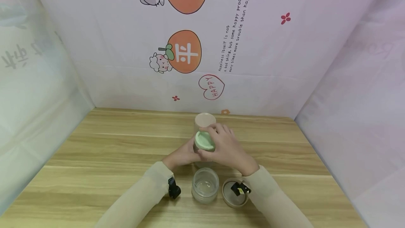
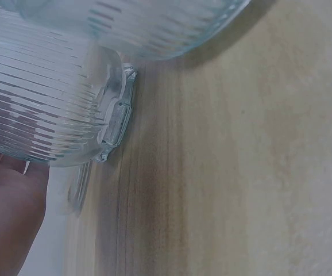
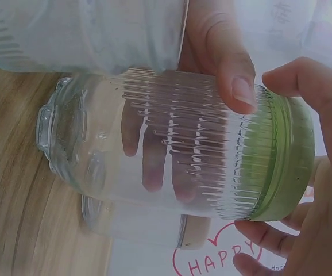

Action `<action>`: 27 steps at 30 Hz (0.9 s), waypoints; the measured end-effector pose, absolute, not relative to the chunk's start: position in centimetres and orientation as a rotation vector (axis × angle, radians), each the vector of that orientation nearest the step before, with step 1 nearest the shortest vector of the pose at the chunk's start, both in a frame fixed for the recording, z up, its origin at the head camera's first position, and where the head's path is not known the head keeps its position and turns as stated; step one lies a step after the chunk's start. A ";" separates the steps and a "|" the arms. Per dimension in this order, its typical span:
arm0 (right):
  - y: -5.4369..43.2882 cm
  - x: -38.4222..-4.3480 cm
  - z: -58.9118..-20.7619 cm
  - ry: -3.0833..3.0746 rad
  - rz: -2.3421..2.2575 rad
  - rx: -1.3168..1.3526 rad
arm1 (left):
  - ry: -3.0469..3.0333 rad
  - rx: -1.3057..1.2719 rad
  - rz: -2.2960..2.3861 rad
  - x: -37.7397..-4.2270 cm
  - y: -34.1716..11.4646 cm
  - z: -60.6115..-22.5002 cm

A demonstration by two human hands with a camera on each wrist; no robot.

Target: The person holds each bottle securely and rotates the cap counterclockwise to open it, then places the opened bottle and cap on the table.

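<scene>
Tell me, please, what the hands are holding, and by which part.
A clear ribbed jar with a green lid: the left hand grips the jar round its body, and the right hand holds the lid by its edge.

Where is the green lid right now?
Just below centre in the head view, the green lid tops a ribbed jar, gripped by the right hand, between the open jar in front and the beige-lidded jar behind.
</scene>
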State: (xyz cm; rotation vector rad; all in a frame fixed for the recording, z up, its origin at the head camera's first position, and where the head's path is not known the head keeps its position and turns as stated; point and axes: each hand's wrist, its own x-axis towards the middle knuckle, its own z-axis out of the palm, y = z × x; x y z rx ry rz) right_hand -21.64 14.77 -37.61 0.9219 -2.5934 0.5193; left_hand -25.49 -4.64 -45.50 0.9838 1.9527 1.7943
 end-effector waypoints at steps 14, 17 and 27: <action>15.2 -22.2 -37.4 -2.598 0.546 1.058 | 1.994 0.894 1.761 -25.2 -4.7 -45.3; 15.3 -22.3 -37.2 -2.601 0.576 1.113 | 1.988 0.882 1.763 -25.1 -4.7 -45.3; 15.7 -22.5 -37.2 -2.584 0.636 1.246 | 2.003 0.898 1.746 -25.0 -4.7 -45.1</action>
